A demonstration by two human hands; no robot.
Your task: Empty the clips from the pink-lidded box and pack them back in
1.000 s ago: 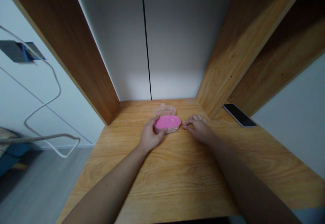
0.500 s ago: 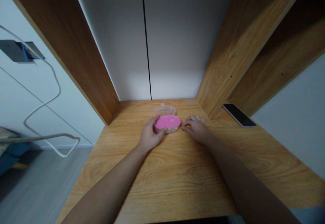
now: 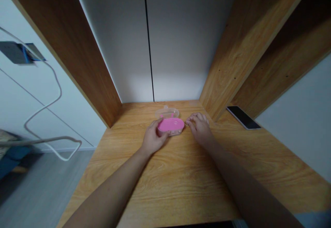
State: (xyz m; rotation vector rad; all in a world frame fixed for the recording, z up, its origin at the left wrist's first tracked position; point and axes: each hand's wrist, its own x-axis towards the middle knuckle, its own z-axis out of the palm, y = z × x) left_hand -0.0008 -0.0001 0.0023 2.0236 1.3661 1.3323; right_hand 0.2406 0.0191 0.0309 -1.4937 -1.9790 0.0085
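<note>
1. Two bare forearms rise from the bottom edge of the head view to a small oval case of pink and clear plastic (image 3: 170, 125), which lies just below the frame's centre on a light oak-grain wooden desktop (image 3: 181, 193).
2. The left hand (image 3: 153, 138) is curved over the near left side of the case, its fingers touching it and apparently holding it.
3. The right hand (image 3: 199, 128) is half closed, with its fingertips drawn together just beside the right end of the case. They seem to pinch a tiny metal ring (image 3: 186, 122), though it is too small to tell for certain.
4. The long axis of the case runs across the frame, and its right end points at those fingertips. A clear plastic lid (image 3: 167, 112) appears to lie open on the far side of the case.
5. A black smartphone (image 3: 243, 117) lies at the right of the desk. A white cable (image 3: 43, 107) loops down at the left of the frame from a dark wall socket (image 3: 15, 53) at the upper left.
</note>
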